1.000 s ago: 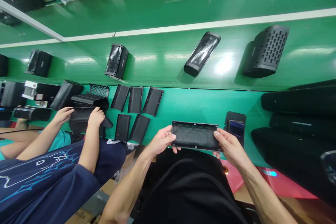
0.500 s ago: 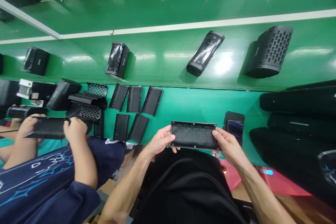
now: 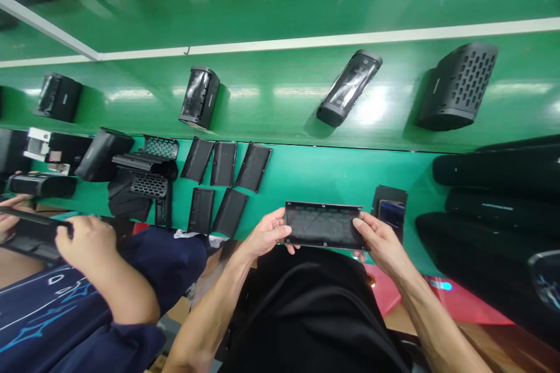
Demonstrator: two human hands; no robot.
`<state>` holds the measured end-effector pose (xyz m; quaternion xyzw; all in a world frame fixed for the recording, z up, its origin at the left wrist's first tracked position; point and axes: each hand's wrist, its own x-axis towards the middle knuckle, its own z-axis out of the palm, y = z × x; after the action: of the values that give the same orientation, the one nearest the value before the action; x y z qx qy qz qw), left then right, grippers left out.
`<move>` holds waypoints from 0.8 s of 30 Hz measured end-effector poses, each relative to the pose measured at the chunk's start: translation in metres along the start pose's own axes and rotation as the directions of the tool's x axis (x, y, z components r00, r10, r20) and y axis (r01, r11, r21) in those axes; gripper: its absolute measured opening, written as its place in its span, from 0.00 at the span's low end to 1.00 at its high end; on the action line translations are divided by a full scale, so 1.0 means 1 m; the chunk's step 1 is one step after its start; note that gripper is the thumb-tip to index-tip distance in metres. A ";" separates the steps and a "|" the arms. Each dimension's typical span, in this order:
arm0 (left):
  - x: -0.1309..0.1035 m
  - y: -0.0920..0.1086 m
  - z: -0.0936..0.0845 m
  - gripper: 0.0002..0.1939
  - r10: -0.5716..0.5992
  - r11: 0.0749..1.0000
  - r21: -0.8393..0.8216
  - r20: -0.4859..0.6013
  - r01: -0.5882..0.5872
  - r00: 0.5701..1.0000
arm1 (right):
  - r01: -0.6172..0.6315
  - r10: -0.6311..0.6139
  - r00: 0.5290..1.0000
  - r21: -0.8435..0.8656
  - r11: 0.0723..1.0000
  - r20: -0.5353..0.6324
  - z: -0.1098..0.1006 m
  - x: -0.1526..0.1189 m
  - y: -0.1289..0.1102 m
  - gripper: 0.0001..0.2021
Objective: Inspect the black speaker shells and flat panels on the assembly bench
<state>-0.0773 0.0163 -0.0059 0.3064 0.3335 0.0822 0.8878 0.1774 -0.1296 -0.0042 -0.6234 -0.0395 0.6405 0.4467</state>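
Observation:
A black rectangular speaker grille panel (image 3: 324, 226) with small clips along its edges is held level above the bench's near edge. My left hand (image 3: 272, 232) grips its left end, thumb on top and fingers underneath. Its right end is pinched by my right hand (image 3: 380, 237) in the same way. To the left on the green mat lie several similar panels (image 3: 224, 164), arranged in two rows. Just beyond my right hand, a phone-like dark glossy object (image 3: 392, 213) rests on flat black pieces (image 3: 387, 193).
Black speakers (image 3: 349, 88) stand spaced along the green conveyor (image 3: 271, 111). Large black housings (image 3: 494, 204) crowd the right side. At left, a co-worker's hand (image 3: 90, 242) holds a dark panel, near perforated covers (image 3: 149, 185) and more speaker bodies (image 3: 105, 154).
My hands and the panel stay nearly still. The co-worker's hands have moved left and down with their panel, now tilted. Speakers on the conveyor have shifted slightly right.

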 end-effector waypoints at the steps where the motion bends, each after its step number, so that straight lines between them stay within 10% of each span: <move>1: 0.000 0.000 0.000 0.23 0.000 1.000 -0.001 -0.001 0.000 1.000 | 0.003 -0.003 1.000 0.001 1.000 0.003 0.000 0.000 0.000 0.25; 16: 0.004 -0.002 -0.001 0.24 -0.034 0.998 -0.055 -0.024 0.033 0.999 | -0.042 0.043 0.996 0.004 0.999 -0.075 0.008 -0.002 -0.008 0.24; 24: 0.009 -0.002 -0.008 0.35 -0.074 0.981 -0.181 0.009 0.074 0.997 | 0.138 -0.148 0.986 -0.118 0.983 -0.078 -0.012 0.004 0.004 0.21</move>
<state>-0.0760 0.0215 -0.0171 0.2120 0.3350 0.0787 0.9147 0.1861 -0.1357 -0.0119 -0.6700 -0.1009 0.5760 0.4573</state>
